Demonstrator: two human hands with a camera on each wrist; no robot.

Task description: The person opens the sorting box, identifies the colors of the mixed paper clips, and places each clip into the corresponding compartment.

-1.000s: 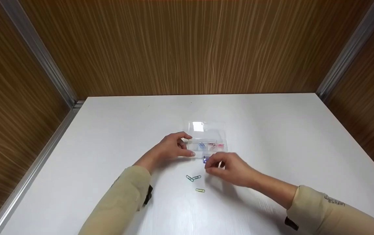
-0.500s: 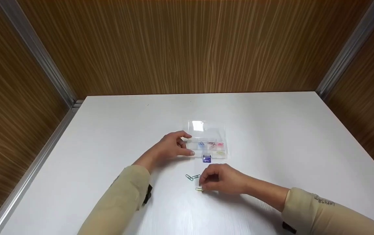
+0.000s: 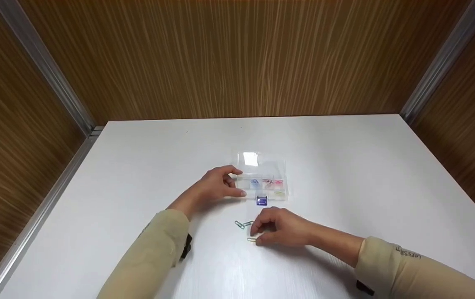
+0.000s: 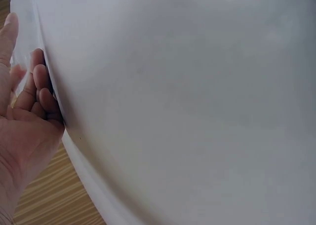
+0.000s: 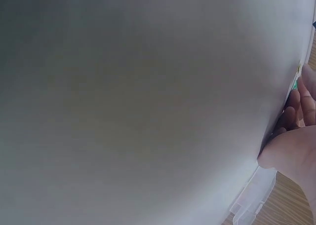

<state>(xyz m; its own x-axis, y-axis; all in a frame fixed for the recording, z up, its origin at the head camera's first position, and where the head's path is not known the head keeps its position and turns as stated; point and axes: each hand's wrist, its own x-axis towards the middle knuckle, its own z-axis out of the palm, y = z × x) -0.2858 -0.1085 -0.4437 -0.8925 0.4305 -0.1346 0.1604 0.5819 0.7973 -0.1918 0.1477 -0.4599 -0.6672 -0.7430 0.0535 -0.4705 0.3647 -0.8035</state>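
A clear plastic compartment box (image 3: 241, 183) stands with its lid (image 3: 267, 163) open at the back and a purple latch (image 3: 261, 201) at the front. My left hand (image 3: 216, 183) grips its left side, index finger at the back and thumb at the front edge. Inside are blue paper clips (image 3: 254, 181), dark red ones (image 3: 268, 181), pink ones (image 3: 278, 182) and yellow at the front right (image 3: 279, 193). In front of the box, my right hand (image 3: 287, 228) has its thumb and curled fingers at a loose yellow paper clip (image 3: 251, 239), its right end hidden.
Two green paper clips (image 3: 239, 224) lie overlapping on the white table (image 3: 345, 166), just left of my right fingertips. Brown wood-grain panels (image 3: 241, 58) rise behind the table and at both sides.
My right hand has moved from the box's front edge down to the yellow paper clip, uncovering the latch and the front right compartment. My left hand stays at the box.
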